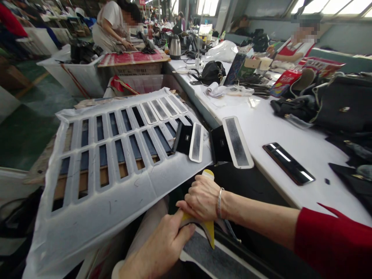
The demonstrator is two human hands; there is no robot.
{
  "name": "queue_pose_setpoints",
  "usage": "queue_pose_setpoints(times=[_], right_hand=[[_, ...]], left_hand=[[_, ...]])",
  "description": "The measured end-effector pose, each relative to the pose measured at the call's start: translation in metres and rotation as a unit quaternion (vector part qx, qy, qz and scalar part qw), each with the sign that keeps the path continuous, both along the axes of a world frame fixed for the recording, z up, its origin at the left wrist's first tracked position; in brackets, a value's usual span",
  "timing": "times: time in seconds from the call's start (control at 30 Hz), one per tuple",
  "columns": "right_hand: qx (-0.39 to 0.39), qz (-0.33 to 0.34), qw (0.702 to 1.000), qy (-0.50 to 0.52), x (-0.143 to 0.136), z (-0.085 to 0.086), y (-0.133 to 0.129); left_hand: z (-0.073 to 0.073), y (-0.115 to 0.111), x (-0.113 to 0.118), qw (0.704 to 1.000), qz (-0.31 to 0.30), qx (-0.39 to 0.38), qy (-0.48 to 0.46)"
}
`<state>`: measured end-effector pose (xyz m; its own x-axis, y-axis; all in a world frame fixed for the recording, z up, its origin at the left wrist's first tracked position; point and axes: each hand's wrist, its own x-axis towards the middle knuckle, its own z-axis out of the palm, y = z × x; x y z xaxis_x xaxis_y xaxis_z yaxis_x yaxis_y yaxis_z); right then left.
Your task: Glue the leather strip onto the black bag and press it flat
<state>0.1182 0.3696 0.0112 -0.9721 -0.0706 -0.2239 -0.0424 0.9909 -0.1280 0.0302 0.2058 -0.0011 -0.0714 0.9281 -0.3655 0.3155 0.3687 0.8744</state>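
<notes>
My right hand (204, 195), with a bracelet at the wrist, is closed around a bent yellow strip (209, 230). One end of the strip sticks out above the fist and a pointed end hangs below. From the left, my left hand (162, 240) pinches the same strip's edge between thumb and forefinger, close against the right hand. Under both hands lies a long dark panel with a pale border (216, 257), partly hidden. Just beyond are two black pieces, each with a pale-rimmed grey panel, one panel (197, 142) on the left and the other panel (238, 142) on the right.
A whitish sheet with rows of slots (151, 184) slopes at my left; several pale-rimmed panels rest on its far corner. On the white table (263, 178) to the right are a phone (288, 162) and black bags (343, 104). Two people work farther back.
</notes>
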Motion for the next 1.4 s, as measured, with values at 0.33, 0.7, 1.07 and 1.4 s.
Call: queue_pose_setpoints(times=[0.33, 0.7, 1.07, 1.4], right_hand=[[-0.018, -0.084, 0.996, -0.034, 0.019, 0.001, -0.017], [-0.032, -0.175, 0.983, -0.048, 0.045, 0.004, -0.032], [-0.281, -0.462, 0.84, -0.043, 0.079, -0.011, -0.003], [-0.665, -0.363, 0.652, -0.031, 0.064, -0.013, -0.01]], left_hand=[[0.004, 0.003, 0.001, 0.999, -0.031, 0.019, 0.015], [-0.012, -0.001, -0.008, 0.934, 0.073, 0.015, -0.349], [-0.014, 0.007, -0.005, 0.954, 0.099, -0.027, -0.283], [-0.003, 0.011, 0.01, 0.978, 0.117, -0.025, -0.172]])
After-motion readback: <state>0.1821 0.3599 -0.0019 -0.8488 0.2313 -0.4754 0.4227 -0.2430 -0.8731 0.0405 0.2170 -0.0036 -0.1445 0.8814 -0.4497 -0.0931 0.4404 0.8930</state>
